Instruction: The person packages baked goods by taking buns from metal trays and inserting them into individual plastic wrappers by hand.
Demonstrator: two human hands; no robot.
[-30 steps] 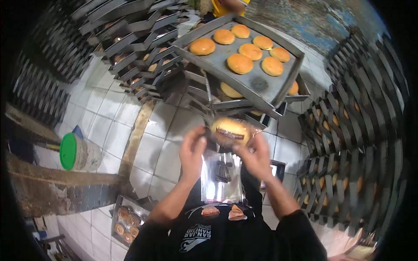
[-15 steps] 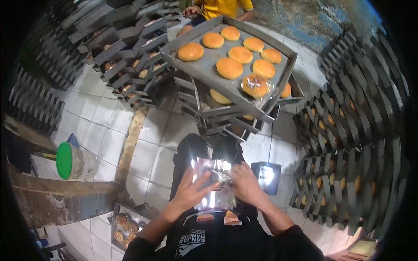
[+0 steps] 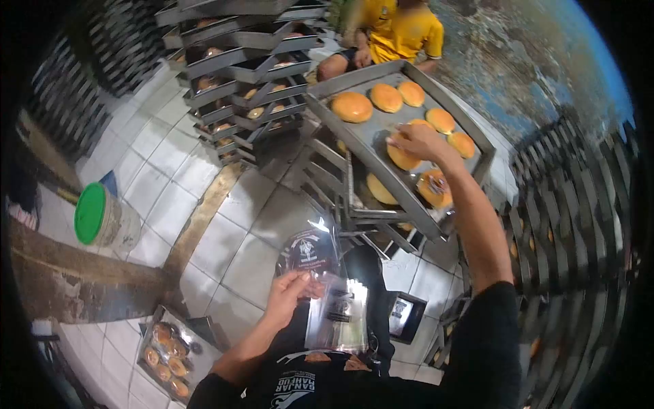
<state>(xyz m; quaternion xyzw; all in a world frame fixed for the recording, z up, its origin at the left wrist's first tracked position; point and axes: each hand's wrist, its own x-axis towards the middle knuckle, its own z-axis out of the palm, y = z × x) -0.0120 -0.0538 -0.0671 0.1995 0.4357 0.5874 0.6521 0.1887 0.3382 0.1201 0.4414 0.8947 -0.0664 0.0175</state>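
My left hand pinches a clear printed plastic bag, raised over my left knee. More clear plastic bags lie across my lap just beside it. Reaching forward over a metal tray, my right hand has its fingers curled on a round golden bun, which they partly cover. Below my right forearm, near the tray's front corner, sits a bun in clear wrapping. Several bare buns are spread over the rest of that tray.
Under the tray stand more stacked trays. Tall tray stacks with buns rise at the left and the right. A tray of wrapped buns and a green-lidded bucket are on the left. Across from me sits a person in yellow.
My right hand has left the bags on my lap and moved forward onto a bun in the tray. My left hand now holds up one bag. The view has shifted.
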